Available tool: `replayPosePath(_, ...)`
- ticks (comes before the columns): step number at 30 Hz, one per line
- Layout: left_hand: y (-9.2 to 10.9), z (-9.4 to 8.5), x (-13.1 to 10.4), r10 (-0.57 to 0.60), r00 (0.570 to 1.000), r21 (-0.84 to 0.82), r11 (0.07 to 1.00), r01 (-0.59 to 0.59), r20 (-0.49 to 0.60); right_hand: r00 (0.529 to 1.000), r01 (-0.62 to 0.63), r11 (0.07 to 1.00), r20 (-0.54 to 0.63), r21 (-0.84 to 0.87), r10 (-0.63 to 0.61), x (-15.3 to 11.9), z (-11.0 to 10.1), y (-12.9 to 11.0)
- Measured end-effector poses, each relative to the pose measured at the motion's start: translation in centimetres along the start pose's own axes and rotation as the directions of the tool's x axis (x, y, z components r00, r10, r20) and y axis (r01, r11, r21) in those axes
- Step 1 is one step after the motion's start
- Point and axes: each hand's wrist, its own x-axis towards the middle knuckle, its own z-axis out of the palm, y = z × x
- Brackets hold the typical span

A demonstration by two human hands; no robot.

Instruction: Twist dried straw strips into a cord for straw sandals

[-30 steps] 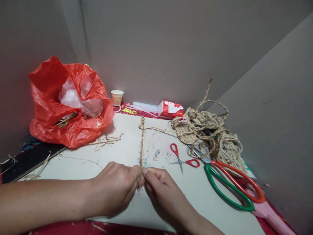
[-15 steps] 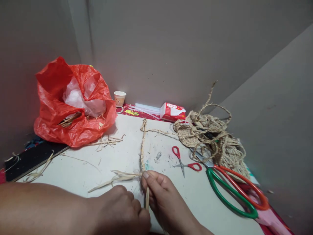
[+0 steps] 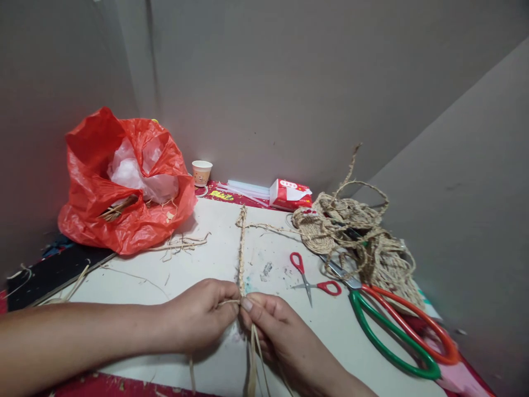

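A thin braid of straw-coloured plant fibre runs up the middle of the white board, its near end between my two hands. My right hand pinches that near end between thumb and fingers. From under it, loose flat fibre strands hang toward me. On the other side of the braid, my left hand is closed on a fibre strand, its fingertips almost touching the right thumb. Another strand dangles below the left hand. Its fingertips are partly hidden.
Small red-handled scissors and large shears with green and orange handles lie at right. Behind them is a heap of braided cord. A red plastic bag, paper cup and tissue pack stand farther back.
My left hand has moved up and away from me to the braid's end and now pinches a strand there. Strands that pointed left now hang toward me. The right hand keeps its pinch.
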Motion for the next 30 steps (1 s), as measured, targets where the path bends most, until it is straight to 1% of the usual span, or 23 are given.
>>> replayPosePath(2,0.2,-0.3,0.1,0.010,1.000,0.071,0.997,-0.011,0.021,1.000,0.003,0.996,0.017,-0.084,-0.002,0.0,-0.4,-0.4)
replayPosePath(3,0.3,-0.4,0.2,0.011,0.999,0.064,0.998,-0.013,0.039,1.000,0.017,0.989,0.027,-0.144,-0.013,0.0,-0.5,-0.6)
replayPosePath(5,0.4,-0.8,0.5,0.013,0.997,-0.014,1.000,-0.012,0.072,0.997,0.068,0.955,0.040,-0.289,-0.059,-0.1,-0.6,-1.2)
replayPosePath(8,0.6,-1.1,0.9,-0.020,0.996,-0.168,0.985,0.035,0.092,0.990,0.141,0.864,0.053,-0.484,-0.131,-0.2,-0.5,-2.0)
replayPosePath(10,0.6,-1.3,1.0,-0.087,0.990,-0.262,0.958,0.114,0.112,0.986,0.161,0.809,0.053,-0.565,-0.159,-0.3,-0.5,-2.2)
replayPosePath(13,0.6,-1.3,0.9,-0.179,0.967,-0.363,0.902,0.234,0.180,0.980,0.186,0.732,0.066,-0.656,-0.190,-0.4,-0.4,-2.1)
replayPosePath(16,0.6,-1.2,0.8,-0.179,0.961,-0.380,0.891,0.249,0.209,0.969,0.196,0.614,0.054,-0.764,-0.242,-0.5,-0.3,-1.5)
replayPosePath(18,0.5,-1.0,0.7,-0.198,0.962,-0.368,0.894,0.257,0.191,0.961,0.187,0.523,0.044,-0.831,-0.274,-0.6,-0.3,-1.2)
replayPosePath(20,0.5,-0.8,0.7,-0.222,0.964,-0.341,0.904,0.259,0.145,0.957,0.189,0.465,0.056,-0.865,-0.286,-0.7,-0.2,-1.0)
replayPosePath(23,0.4,-0.6,0.8,-0.173,0.983,-0.276,0.944,0.182,0.057,0.957,0.194,0.435,0.073,-0.879,-0.281,-1.0,-0.3,-1.1)
replayPosePath(25,0.4,-0.6,0.8,-0.142,0.989,-0.227,0.963,0.146,0.031,0.959,0.152,0.414,0.033,-0.897,-0.281,-1.2,-0.5,-1.3)
replayPosePath(27,0.3,-0.6,0.7,-0.151,0.988,-0.182,0.971,0.155,0.034,0.957,0.096,0.402,-0.025,-0.911,-0.287,-1.3,-0.5,-1.4)
replayPosePath(28,0.3,-0.6,0.7,-0.159,0.987,-0.167,0.972,0.163,0.038,0.956,0.077,0.414,-0.051,-0.907,-0.290,-1.2,-0.5,-1.4)
replayPosePath(30,0.2,-0.5,0.7,-0.157,0.987,-0.159,0.974,0.162,0.043,0.953,0.062,0.480,-0.090,-0.875,-0.288,-1.1,-0.1,-1.3)
